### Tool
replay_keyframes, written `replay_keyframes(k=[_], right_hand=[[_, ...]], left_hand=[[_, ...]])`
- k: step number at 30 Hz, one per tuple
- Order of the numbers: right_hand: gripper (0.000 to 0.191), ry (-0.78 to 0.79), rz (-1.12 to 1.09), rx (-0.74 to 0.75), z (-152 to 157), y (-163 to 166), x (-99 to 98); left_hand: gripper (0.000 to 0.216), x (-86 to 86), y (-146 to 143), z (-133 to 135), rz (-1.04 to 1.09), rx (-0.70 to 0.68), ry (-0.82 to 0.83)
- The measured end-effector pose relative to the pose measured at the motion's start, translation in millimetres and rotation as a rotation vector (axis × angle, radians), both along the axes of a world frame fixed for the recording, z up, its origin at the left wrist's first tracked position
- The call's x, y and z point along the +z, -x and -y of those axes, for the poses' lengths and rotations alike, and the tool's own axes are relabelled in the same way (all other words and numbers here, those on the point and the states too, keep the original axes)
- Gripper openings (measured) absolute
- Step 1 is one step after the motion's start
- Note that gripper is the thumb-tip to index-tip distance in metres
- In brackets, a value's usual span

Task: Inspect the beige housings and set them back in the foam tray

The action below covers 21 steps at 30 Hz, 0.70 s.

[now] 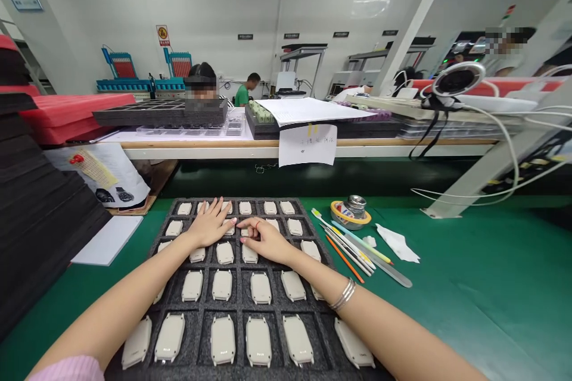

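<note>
The cream-white rounded plastic shells are lying face up, one to each pocket of the black foam grid tray. The foam walls are holding them apart so none is touching its neighbour.

The left hand is lying wide and flat, fingers spread over the shells in the far rows, pressing rather than gripping, which I take to be steadying them. Just beside its fingertips the right hand is narrowing, fingers curling down onto a shell between the two hands. I cannot tell whether it is actually gripping that shell. A silver bangle is sitting on that wrist.

Just outside the right hand, a fan of thin brushes and sticks is lying on the green table, with a small metal-capped jar in a yellow ring beyond them and a crumpled white wipe further out. That side is giving broad open room. Outside the left hand, a white sheet and a stack of black foam trays are crowding the tray's edge.
</note>
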State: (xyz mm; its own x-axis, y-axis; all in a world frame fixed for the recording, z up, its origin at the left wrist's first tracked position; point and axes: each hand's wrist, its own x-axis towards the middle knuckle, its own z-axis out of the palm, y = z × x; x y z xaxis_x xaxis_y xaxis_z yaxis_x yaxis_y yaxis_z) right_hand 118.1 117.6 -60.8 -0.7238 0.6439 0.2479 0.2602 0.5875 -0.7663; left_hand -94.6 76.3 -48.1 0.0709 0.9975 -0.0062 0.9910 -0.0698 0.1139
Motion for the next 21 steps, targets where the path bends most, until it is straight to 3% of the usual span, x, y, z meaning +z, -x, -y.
replay_keyframes(k=[4,10,13,16,19,21], right_hand=[[0.027,-0.026,-0.003,0.043,15,-24,6.1],[0.062,-0.009,0.185,0.149,54,-69,21.1],[0.070,-0.044,0.296,0.187,83,-93,23.7],[0.068,-0.420,0.421,0.119,109,-111,10.4],[0.083,-0.871,0.364,-0.020,121,-122,-12.4],[0.087,-1.066,0.343,-0.145,122,-126,-24.2]], left_hand=[[0.075,0.2,-7,23,0.005,0.009,0.000],[0.072,7.4,-15,74,0.018,-0.052,0.031],[0.070,11.7,-19,107,0.021,-0.103,0.054],[0.067,11.3,-21,143,-0.011,-0.133,0.025],[0.073,6.1,-24,173,-0.146,-0.164,-0.111],[0.080,1.5,-25,186,-0.244,-0.225,-0.224]])
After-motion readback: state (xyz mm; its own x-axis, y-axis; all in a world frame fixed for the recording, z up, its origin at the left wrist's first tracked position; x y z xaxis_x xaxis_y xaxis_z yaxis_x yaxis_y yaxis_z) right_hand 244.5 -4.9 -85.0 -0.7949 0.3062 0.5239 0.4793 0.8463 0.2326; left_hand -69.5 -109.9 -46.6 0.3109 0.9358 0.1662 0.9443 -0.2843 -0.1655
